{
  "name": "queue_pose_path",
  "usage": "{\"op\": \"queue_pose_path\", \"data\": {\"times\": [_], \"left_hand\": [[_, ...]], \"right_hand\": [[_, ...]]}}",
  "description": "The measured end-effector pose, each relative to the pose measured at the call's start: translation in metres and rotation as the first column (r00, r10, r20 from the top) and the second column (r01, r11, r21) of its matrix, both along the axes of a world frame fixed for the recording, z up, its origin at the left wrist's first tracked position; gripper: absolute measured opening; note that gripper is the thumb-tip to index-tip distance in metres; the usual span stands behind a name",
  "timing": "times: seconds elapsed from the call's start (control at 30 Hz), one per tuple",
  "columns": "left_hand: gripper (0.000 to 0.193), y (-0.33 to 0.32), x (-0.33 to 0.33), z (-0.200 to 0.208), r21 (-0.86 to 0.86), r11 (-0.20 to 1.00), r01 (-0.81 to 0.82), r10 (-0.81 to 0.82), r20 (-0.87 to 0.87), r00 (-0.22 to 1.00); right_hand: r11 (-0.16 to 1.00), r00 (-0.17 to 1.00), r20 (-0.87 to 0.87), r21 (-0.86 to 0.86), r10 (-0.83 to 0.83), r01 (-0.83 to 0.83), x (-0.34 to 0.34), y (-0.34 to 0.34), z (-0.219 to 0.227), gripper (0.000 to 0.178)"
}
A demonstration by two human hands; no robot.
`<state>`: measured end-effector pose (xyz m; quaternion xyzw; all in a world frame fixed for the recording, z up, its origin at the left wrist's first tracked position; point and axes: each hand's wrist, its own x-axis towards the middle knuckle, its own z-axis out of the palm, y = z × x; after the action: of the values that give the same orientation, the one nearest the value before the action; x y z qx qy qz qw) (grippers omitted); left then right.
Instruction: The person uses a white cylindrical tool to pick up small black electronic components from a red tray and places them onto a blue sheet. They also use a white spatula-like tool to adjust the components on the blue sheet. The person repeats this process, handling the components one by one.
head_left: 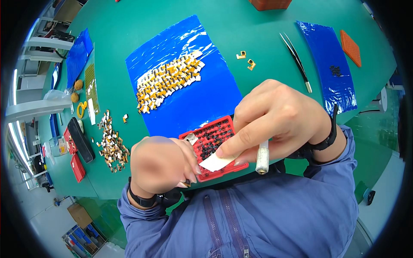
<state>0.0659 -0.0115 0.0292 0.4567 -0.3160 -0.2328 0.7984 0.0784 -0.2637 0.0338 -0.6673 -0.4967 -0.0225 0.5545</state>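
Note:
My right hand (279, 118) is closed, its thumb and fingers pinching a cream-white slip (217, 162) that lies over the lower part of a red tray. A white stick-like tool with a metal tip (262, 161) also sits in that hand's fingers. The red tray (230, 122) holds rows of small round black parts (211, 139). At the tray's left side, my left hand (163, 165) is closed, partly blurred, with a small dark-and-orange part (186, 183) at its fingertips. A small silvery piece (191, 138) shows at the tray's upper left corner.
Beyond the tray, a blue film sheet (185, 105) carries rows of white-and-gold flex parts (170, 81). Loose ones lie in a pile (112, 144) at left. Tweezers (296, 60), another blue sheet (329, 60) with black bits and an orange block (350, 48) are at right.

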Motion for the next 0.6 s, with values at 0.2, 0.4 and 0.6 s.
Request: {"op": "queue_pose_path", "data": {"times": [0.2,0.4,0.6], "left_hand": [[0.009,0.0011,0.0013,-0.0015,0.016,0.999,0.035,-0.036,0.065,0.997],[0.011,0.001,0.0043,-0.0015,0.074,0.997,0.038,-0.049,0.161,0.986],[0.014,0.0019,0.004,-0.0002,0.129,0.991,0.018,-0.044,0.199,0.979]], "right_hand": [[1.0,1.0,0.004,-0.005,0.002,-0.002,-0.0003,0.0,0.0017,0.021],[1.0,1.0,0.011,-0.009,0.001,-0.001,-0.0009,-0.0005,0.001,0.021],[0.999,1.0,0.021,-0.045,0.006,-0.005,0.0003,-0.0011,0.0026,0.021]]}}
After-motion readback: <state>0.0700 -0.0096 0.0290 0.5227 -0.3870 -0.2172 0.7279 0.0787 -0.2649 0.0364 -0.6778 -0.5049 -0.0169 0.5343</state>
